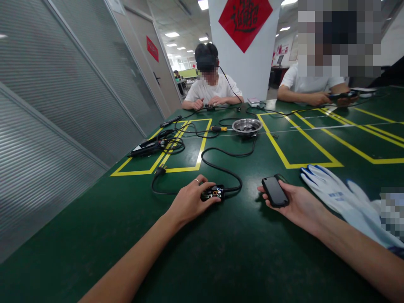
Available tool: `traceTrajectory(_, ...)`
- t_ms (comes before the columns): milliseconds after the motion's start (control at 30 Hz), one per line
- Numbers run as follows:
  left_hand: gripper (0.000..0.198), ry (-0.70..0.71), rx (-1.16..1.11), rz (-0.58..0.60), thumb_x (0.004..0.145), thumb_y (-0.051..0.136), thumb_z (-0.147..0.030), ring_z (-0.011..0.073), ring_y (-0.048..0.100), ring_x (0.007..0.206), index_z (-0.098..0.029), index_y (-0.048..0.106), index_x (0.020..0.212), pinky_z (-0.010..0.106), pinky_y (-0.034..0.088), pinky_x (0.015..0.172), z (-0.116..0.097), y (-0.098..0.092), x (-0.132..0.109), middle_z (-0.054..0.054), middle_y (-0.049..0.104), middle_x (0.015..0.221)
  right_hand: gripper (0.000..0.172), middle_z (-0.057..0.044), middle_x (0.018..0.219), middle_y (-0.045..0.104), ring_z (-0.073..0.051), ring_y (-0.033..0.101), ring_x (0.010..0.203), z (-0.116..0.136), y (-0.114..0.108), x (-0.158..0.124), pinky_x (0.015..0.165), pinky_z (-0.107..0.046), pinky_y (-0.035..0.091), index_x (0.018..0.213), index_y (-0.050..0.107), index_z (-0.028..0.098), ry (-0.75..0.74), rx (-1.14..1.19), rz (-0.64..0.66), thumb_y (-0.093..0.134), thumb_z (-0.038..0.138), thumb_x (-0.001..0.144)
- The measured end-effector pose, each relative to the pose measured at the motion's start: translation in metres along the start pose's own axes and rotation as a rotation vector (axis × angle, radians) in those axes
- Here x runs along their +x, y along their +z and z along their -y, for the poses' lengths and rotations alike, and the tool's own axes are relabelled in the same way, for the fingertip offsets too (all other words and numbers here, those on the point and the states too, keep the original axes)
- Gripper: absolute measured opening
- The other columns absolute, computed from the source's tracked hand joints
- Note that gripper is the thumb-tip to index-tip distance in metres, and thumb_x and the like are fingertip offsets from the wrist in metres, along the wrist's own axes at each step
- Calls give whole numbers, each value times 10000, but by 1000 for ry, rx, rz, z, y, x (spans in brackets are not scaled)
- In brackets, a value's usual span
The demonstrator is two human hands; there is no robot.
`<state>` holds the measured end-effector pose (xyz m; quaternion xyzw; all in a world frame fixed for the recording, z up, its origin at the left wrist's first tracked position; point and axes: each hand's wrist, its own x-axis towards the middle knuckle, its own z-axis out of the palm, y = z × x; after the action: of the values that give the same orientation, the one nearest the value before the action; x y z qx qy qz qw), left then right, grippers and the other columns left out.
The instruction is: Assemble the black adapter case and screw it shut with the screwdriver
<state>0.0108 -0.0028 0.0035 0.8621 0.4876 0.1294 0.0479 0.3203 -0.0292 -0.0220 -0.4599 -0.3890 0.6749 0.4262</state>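
My left hand (189, 198) is closed around a small black cable box (217, 192) lying on the green table, its inner parts showing on top. A black cable (233, 176) leaves the box on the right and loops away. From the left side another length runs to a power plug (160, 170). Over the table to the right, my right hand (298, 202) holds a black rectangular casing piece (275, 192) with a smooth grey face turned up. A dark edge just behind that piece is too unclear to name.
White-and-blue work gloves (341, 193) lie right of my right hand. Farther off are a metal bowl (247, 125) with small dark parts, a yellow-black screwdriver (218, 129) and coiled black cables (173, 143). Two people in white shirts sit across the yellow-taped table (94, 210).
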Motion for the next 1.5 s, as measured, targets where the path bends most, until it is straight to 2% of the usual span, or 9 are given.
traceTrajectory(233, 372, -41, -69, -117, 877, 557, -494, 212, 589, 923, -257, 596, 1161, 372, 492, 860, 1, -4, -1, 39, 530, 1112, 487, -167, 1136, 641, -204, 649, 904, 9, 1, 18, 852, -450, 527, 1183, 506, 135, -45, -68, -147, 279, 482, 927)
traceTrajectory(567, 346, 17, -185, 111, 857, 587, -428, 211, 606, 888, -232, 594, 1143, 360, 506, 842, 6, -8, -4, 56, 526, 1116, 365, -74, 1141, 588, -171, 600, 958, 15, 5, 41, 805, -388, 526, 1167, 534, 167, -184, -493, -298, 527, 385, 874)
traceTrajectory(800, 303, 8, -155, -54, 886, 561, -419, 223, 591, 942, -221, 588, 1115, 363, 496, 855, 7, -10, -1, 56, 548, 1079, 375, -81, 1195, 569, -195, 577, 1037, 11, 10, 33, 876, -432, 496, 1190, 527, 179, -487, -1005, -343, 523, 384, 876)
traceTrajectory(933, 323, -44, -103, -204, 917, 516, -426, 234, 575, 993, -221, 554, 1163, 382, 472, 903, 5, -9, -1, 61, 544, 1109, 379, -82, 1211, 560, -203, 566, 1060, -2, 14, 32, 895, -448, 484, 1196, 525, 181, -640, -1282, -282, 532, 377, 871)
traceTrajectory(1033, 305, -51, -83, -233, 920, 517, -414, 230, 570, 1007, -224, 555, 1156, 374, 468, 910, 5, -9, -1, 57, 543, 1109, 385, -81, 1213, 555, -207, 561, 1066, -11, 12, 33, 895, -453, 482, 1210, 515, 188, -688, -1423, -255, 532, 369, 872)
traceTrajectory(1167, 303, -57, -63, -259, 920, 518, -408, 231, 578, 1002, -218, 546, 1154, 369, 471, 902, 5, -8, -1, 58, 548, 1111, 446, -182, 1279, 495, -323, 460, 1193, -6, 20, 22, 952, -586, 396, 1313, 439, 140, -771, -1519, -250, 439, 322, 905)
traceTrajectory(1233, 304, -80, -54, -275, 923, 507, -417, 236, 586, 991, -211, 538, 1145, 369, 477, 884, 3, -7, -1, 61, 563, 1107, 430, -194, 1290, 490, -334, 432, 1214, 0, 35, 10, 990, -587, 360, 1309, 451, 128, -845, -1552, -174, 391, 288, 915)
traceTrajectory(1367, 270, -89, -55, -253, 935, 490, -401, 234, 610, 949, -215, 520, 1129, 364, 490, 840, -2, 0, -1, 45, 619, 1038, 337, -110, 1155, 595, -245, 533, 1078, 4, 75, -10, 936, -445, 454, 1199, 549, 182, -963, -1598, 134, 382, 237, 911)
traceTrajectory(1500, 225, -69, -61, -262, 938, 489, -368, 220, 616, 944, -221, 515, 1107, 339, 490, 828, -7, 6, -3, 38, 626, 1014, 374, -126, 1256, 542, -259, 490, 1176, -5, 109, 1, 960, -441, 446, 1255, 501, 178, -985, -1586, 258, 434, 253, 895)
